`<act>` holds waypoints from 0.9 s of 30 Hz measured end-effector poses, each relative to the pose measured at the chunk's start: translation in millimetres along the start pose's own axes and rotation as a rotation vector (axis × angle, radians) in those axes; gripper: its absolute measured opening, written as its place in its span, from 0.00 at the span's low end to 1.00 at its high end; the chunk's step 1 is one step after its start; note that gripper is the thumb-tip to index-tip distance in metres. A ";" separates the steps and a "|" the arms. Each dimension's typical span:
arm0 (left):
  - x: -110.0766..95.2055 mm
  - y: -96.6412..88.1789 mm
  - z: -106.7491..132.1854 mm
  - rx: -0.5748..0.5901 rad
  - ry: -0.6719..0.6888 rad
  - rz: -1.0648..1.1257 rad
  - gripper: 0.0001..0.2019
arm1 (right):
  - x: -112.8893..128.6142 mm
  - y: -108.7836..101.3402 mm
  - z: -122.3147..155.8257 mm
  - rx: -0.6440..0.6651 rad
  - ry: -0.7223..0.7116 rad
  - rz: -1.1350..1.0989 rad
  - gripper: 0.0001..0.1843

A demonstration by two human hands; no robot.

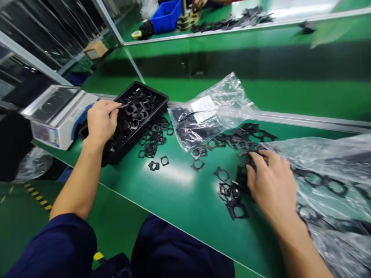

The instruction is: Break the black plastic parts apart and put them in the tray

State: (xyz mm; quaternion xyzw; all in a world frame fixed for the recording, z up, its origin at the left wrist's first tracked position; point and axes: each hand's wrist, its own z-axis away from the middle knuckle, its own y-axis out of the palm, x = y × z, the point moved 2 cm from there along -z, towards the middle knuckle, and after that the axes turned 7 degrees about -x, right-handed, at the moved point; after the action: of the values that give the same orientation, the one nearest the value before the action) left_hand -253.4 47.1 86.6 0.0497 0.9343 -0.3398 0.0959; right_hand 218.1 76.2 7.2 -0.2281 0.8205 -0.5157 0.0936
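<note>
My left hand (102, 120) is over the black tray (135, 133), thumb and forefinger pinched. A thin dark part, seen nearly edge-on, shows at the fingertips. Heaped in the tray are small black frame parts (140, 110), flat pieces with a round hole. At the right, my right hand (269, 179) has its fingers curled down onto black parts (242, 175), partly hidden under the fingers. Loose frames (223, 174) lie just left of that hand, and a longer pile (240, 137) lies behind it. More loose frames (155, 139) are beside the tray.
A white scale (56, 116) stands left of the tray. A clear bag with a white label (203, 108) lies at the back of the green table (179, 189). Plastic sheeting (333, 158) covers parts at the right. Beyond the metal rail are a blue bin (165, 17) and another person's hand (199, 4).
</note>
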 end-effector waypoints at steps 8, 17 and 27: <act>-97.0 5.4 83.3 0.636 0.177 0.173 0.09 | 5.2 -2.4 0.6 -0.055 -0.030 -0.114 0.15; -117.3 29.2 93.7 0.896 0.055 0.365 0.07 | 9.3 -1.3 5.1 -0.066 0.031 -0.206 0.14; -200.1 62.4 69.6 0.620 -0.335 0.948 0.06 | 21.4 -19.1 5.0 -0.125 0.278 -0.691 0.07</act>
State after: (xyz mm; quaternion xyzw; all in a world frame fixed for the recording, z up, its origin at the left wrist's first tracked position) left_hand -38.0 44.3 38.0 0.4330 0.6394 -0.5202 0.3646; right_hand 206.6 55.2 23.7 -0.4248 0.7299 -0.4917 -0.2122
